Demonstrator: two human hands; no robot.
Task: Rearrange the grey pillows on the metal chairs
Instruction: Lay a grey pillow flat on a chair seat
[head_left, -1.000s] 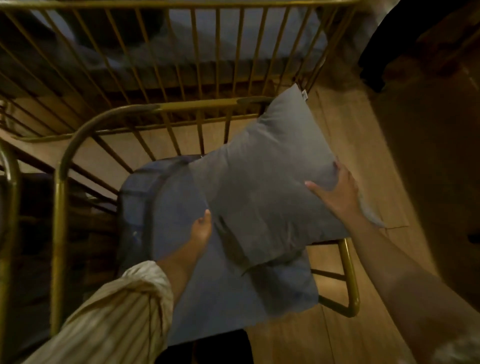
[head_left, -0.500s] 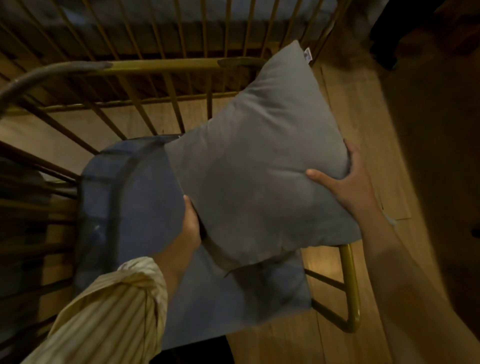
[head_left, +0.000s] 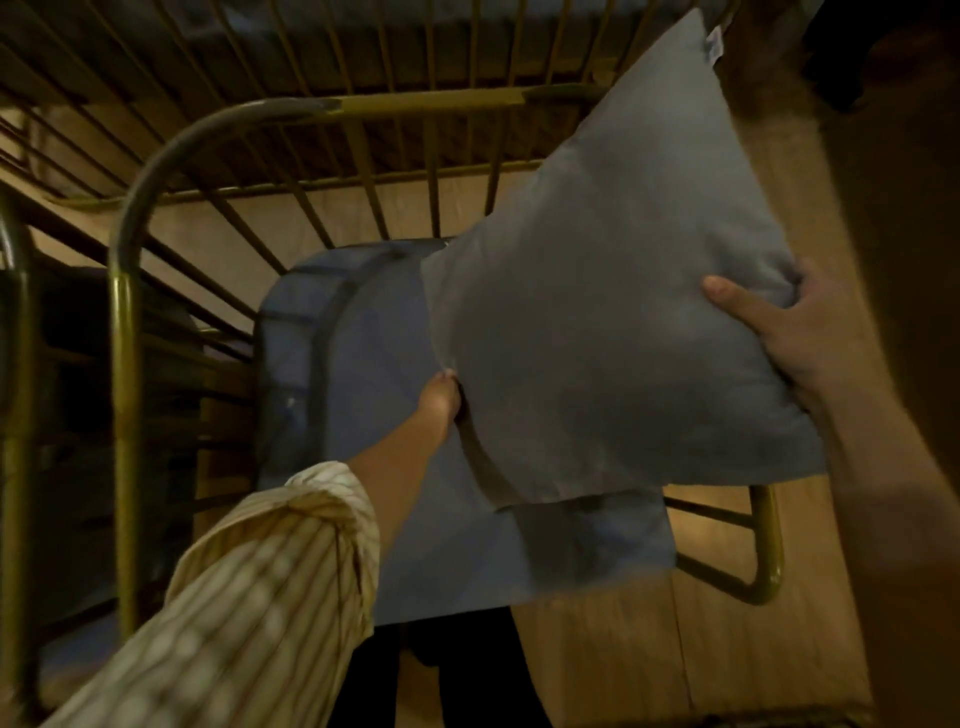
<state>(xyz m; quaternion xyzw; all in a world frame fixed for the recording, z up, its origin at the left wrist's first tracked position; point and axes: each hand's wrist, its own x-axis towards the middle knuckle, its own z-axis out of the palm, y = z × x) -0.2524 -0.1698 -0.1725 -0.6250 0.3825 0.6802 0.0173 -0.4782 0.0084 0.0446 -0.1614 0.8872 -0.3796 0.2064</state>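
A square grey pillow (head_left: 608, 312) hangs tilted in the air above the seat of a gold metal chair (head_left: 124, 322). My left hand (head_left: 441, 397) grips its lower left edge, fingers tucked under it. My right hand (head_left: 779, 332) clasps its right side, thumb on top. A blue-grey seat cushion (head_left: 374, 395) covers the chair seat below the pillow. A small white tag (head_left: 714, 44) sticks out of the pillow's top corner.
The chair's curved back rail (head_left: 426, 101) and its thin bars rise behind the pillow. A second metal chair frame (head_left: 13, 364) stands at the left edge. Wooden floor (head_left: 717, 654) lies to the right, under the chair's front leg loop (head_left: 769, 545).
Both hands have lifted the pillow up and to the right, off the seat cushion; its top corner now reaches the top of the frame. The view has shifted a little.
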